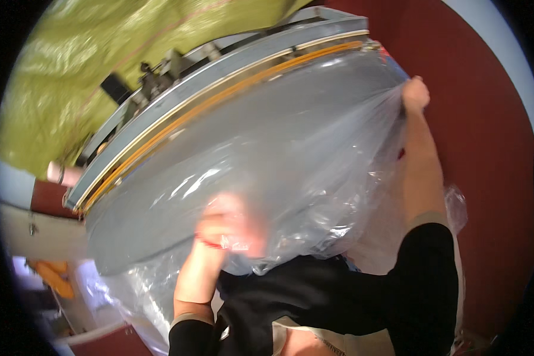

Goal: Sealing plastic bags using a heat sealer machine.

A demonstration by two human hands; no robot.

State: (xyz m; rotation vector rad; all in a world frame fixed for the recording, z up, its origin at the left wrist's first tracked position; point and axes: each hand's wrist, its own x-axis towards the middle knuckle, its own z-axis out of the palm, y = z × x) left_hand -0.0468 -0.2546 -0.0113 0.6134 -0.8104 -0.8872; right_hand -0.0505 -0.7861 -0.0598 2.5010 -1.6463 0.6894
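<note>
- The film (291,130), clear and shiny, spreads across the middle of the view, from the frame (338,26) down to the person's front.
- The right hand (416,95) is at the upper right, out at the end of a stretched arm. Its fingers are closed on the edge of the film, and creases fan out from that grip toward the middle.
- The left hand (228,222) is over the nearer part of the film, left of centre, and blurred. Shiny plastic shows at its lower side; whether the fingers pinch it or only touch it, I cannot tell.
- A thin red band (207,242) circles the left wrist.
- The near part of the film is wrinkled and catches bright glints; it reaches the black shirt (314,291) and hangs down at the lower left.
- Along the far side of the film runs the frame, long, grey and metal, slanting from lower left to upper right. An orange strip (314,57) runs along its near side.
- A black block (116,88) stands by the far side of the frame, and a pink roll (70,174) is near its left end.
- A yellow-green tarp (130,35), creased and glossy, fills the upper left behind the frame.
- A dark red surface (486,178) takes up the right side, beyond the right arm.
</note>
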